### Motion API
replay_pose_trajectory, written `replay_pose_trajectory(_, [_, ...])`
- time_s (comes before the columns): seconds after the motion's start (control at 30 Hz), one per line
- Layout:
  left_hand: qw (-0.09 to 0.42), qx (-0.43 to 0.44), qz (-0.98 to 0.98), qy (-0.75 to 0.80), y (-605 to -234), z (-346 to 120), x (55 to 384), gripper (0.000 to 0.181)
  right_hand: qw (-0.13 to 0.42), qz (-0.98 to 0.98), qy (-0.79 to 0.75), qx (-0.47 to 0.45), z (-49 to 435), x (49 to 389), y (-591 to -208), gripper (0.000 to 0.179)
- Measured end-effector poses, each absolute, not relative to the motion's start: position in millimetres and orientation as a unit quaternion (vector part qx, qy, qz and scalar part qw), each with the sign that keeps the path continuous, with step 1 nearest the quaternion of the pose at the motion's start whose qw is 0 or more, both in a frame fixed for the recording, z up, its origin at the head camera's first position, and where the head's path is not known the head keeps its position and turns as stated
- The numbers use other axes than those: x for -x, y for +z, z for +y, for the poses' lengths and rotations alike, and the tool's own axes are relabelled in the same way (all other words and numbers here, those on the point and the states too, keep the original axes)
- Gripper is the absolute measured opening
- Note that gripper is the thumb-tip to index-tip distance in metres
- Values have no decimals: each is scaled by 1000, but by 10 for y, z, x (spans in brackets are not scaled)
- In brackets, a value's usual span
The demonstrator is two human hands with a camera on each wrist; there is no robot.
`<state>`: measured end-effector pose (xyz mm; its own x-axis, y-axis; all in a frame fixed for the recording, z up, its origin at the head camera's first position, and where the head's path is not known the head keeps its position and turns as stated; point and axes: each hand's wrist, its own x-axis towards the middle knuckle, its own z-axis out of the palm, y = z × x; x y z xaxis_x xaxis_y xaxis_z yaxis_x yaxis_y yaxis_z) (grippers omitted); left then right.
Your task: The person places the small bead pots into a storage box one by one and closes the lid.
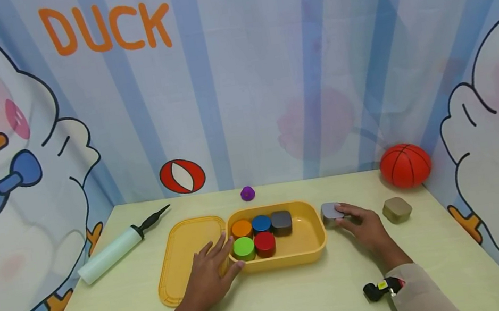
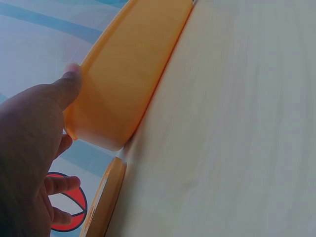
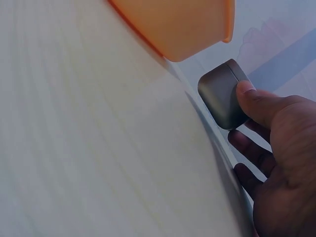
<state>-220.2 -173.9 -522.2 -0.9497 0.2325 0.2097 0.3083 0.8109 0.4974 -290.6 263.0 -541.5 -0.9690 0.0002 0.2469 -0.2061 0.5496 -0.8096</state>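
My right hand pinches a small grey rounded-square case between thumb and fingers, just right of the yellow box. In the right wrist view a seam runs near one edge of the case, and the thumb presses its side. At the box's left end, my left hand touches the rim with thumb and extended fingers; in the left wrist view its thumb lies on the rim. Inside the box sit orange, blue, green and red round pieces and a dark grey rounded-square piece.
The yellow lid lies left of the box, partly behind my left hand. A pale green hand pump lies further left. A small purple object stands behind the box. To the right are a tan block and a red basketball.
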Motion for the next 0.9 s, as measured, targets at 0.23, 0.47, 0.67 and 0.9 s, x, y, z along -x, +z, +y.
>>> replay_pose_trajectory(0.23, [69,143,-950,-271,-5225,-1746,2194,72,131,-844,518,-48,2618,2897,-5422,44])
replay_pose_trajectory(0.47, [72,143,-951,-266,-5229,-1739,2193,72,142,-817,556,-62,2642,2903,-5427,45])
replay_pose_trajectory(0.67, [73,146,-950,-267,-5218,-1743,2198,72,145,-802,578,-45,2654,2933,-5386,46])
replay_pose_trajectory(0.9, [81,149,-949,-265,-5221,-1746,2193,72,171,-776,606,-37,2577,2919,-5259,43])
